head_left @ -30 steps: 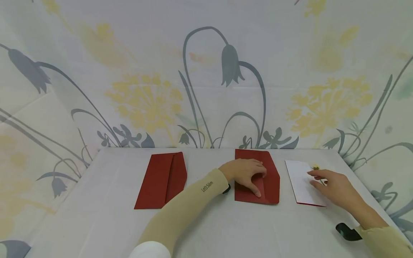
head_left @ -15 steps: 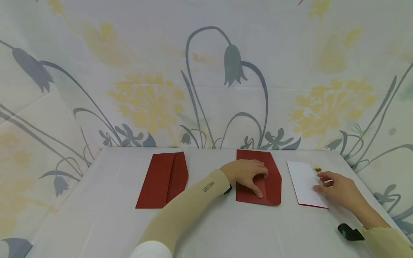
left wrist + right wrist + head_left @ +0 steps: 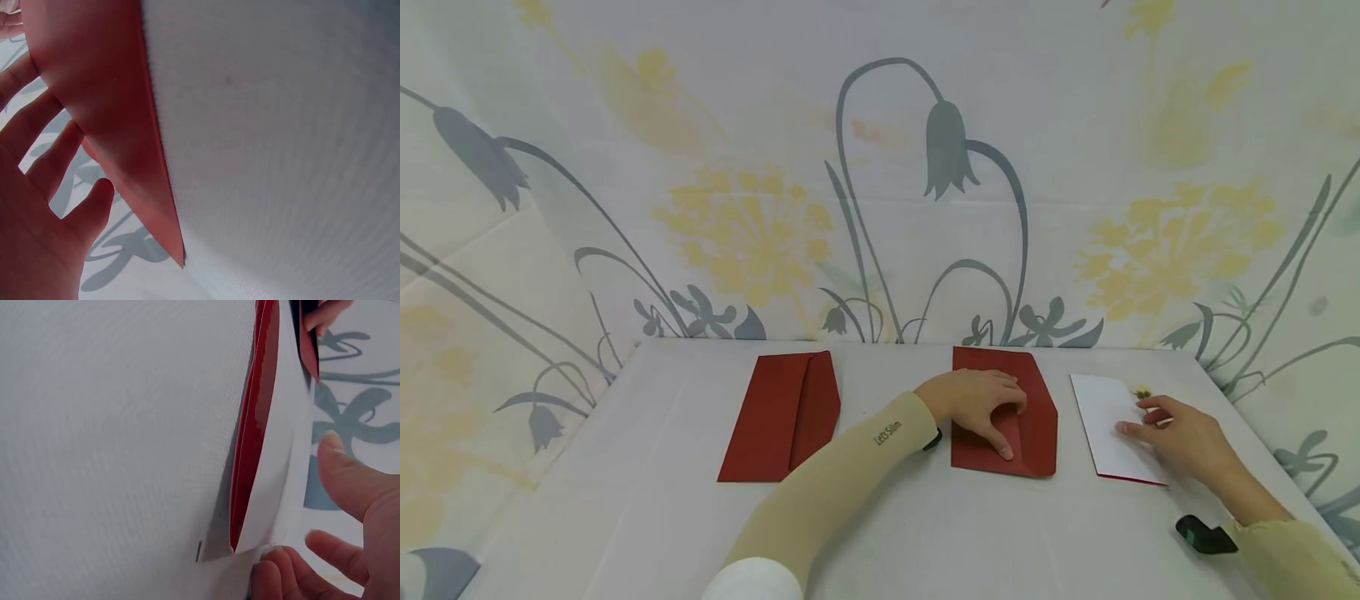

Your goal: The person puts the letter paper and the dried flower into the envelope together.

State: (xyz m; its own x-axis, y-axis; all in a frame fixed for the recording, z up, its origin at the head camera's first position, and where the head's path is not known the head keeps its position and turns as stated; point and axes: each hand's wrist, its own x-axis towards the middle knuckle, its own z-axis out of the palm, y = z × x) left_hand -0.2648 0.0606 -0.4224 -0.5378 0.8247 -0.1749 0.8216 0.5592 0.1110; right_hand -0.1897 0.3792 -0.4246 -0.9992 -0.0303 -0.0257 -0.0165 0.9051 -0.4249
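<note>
**Two hands at work on red envelopes and a white card**

On a table (image 3: 625,517) draped in white cloth, before a backdrop (image 3: 880,167) printed with grey bellflowers and yellow blooms, a closed red envelope (image 3: 781,416) lies untouched at the left, well apart from both hands. At centre, the person's left hand (image 3: 979,402) rests on a second red envelope (image 3: 1033,417), thumb stretched down along the fold while the curled fingers hook under the edge of its flap; the left wrist view shows those fingers (image 3: 37,150) spread behind the lifted red paper. Further right, just beside that envelope, a white card (image 3: 1105,425) with a red underside lies flat, a small dried flower (image 3: 1142,391) at its far edge. The right hand (image 3: 1180,433) rests on the card's right side, forefinger extended across the white face. The right wrist view shows the fingertips (image 3: 275,569) at the card's corner, its edge raised off the cloth.
</note>
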